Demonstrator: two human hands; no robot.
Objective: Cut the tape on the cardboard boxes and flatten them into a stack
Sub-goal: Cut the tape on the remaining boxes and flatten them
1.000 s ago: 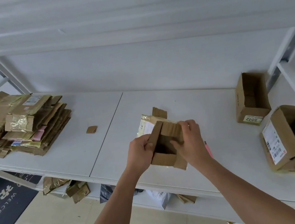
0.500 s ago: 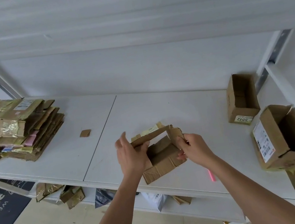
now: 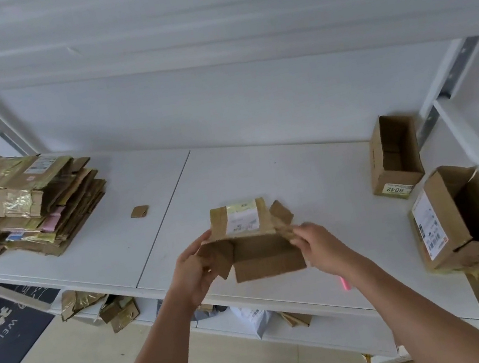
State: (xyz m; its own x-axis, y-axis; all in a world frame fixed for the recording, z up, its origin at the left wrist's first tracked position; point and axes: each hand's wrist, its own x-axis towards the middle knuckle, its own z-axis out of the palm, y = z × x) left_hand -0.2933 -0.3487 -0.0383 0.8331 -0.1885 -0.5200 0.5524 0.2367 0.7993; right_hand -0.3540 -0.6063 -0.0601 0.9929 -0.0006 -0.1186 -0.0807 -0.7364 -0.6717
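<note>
1. A flattened cardboard box [image 3: 258,242] is held just above the front part of the white shelf [image 3: 310,175], between both hands, its labelled panel tipped away from the person
2. The left hand [image 3: 193,272] grasps the box's left flap, with the thumb on top of the cardboard and the other fingers hidden beneath it
3. The right hand [image 3: 316,244] pinches the torn right edge; motion blur smears the fingertips there, so exactly how many fingers close on the cardboard cannot be told
4. Far to the left of the grip lies the stack of flattened boxes [image 3: 29,212], its left end cut off by the frame edge
5. Between that stack and the held box sits a small cardboard scrap [image 3: 139,211], alone on the shelf
6. To the right of the grip stand two open boxes: a narrow box marked 6042 [image 3: 393,154] further back and a larger labelled box [image 3: 462,218] nearer, lying on its side
7. Under the right wrist a pink stick-like object [image 3: 344,282] shows only partly; what it is cannot be made out
8. Below the shelf edge, more cardboard pieces [image 3: 100,305] are half hidden on a lower level
</note>
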